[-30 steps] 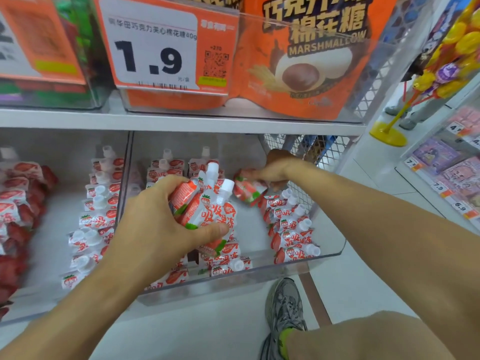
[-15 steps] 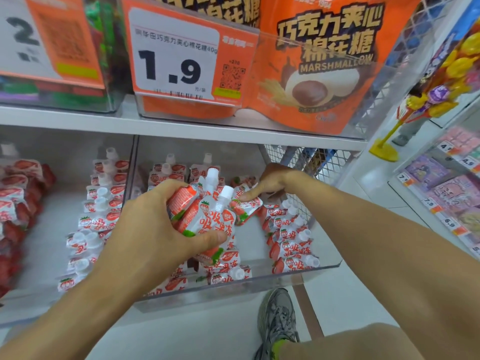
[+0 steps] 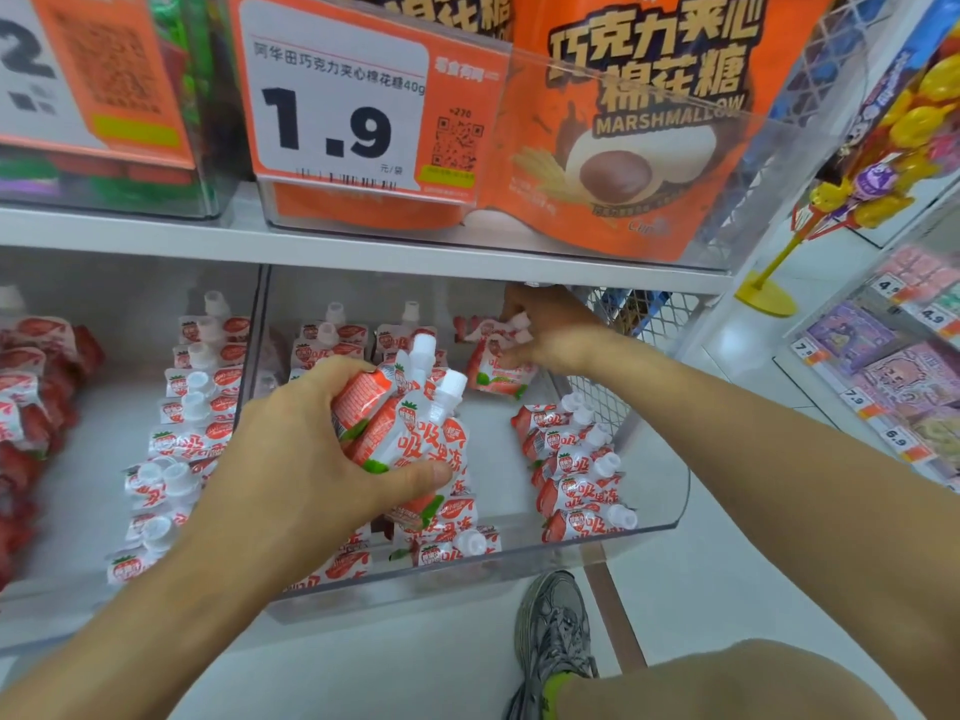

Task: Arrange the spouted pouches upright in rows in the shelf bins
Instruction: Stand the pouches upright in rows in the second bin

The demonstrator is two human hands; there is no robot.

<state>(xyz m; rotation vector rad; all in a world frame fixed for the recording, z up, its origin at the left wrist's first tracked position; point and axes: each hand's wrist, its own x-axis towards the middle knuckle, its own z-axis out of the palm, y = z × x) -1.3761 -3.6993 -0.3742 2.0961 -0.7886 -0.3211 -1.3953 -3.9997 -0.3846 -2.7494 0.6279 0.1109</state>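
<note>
A: Checking the head view: left hand [image 3: 291,470] gripped a bunch of spouted pouches [image 3: 410,433], fingers curled over the top, thumb pressed across the front. White caps pointed up and to the right. Bunch was held over the middle of the clear bin [image 3: 670,511].

B: Right hand [image 3: 545,330]?

A: Reached to the back right of that bin, just under the upper shelf [image 3: 363,252]. Fingers were curled round one pouch [image 3: 498,371], held roughly upright with its cap at the fingers. Couldn't tell whether its base touched the bin floor.

B: Rest of the stock?

A: Right row [image 3: 576,470] ran front to back along the bin's right wall, pouches leaning, caps to the right. Back rows [image 3: 337,340] stood near the rear wall. A few loose pouches [image 3: 452,548] lay at the front wall, under the left hand. Neighbouring bin [image 3: 78,589] to the left carried another row [image 3: 182,423], caps up.

B: Anything above?

A: Orange marshmallow bag [image 3: 623,148] in a clear box on the upper shelf, price tag [image 3: 337,101] reading 1.9 in front. Grey shoe [image 3: 556,636] showed on the floor below.
</note>
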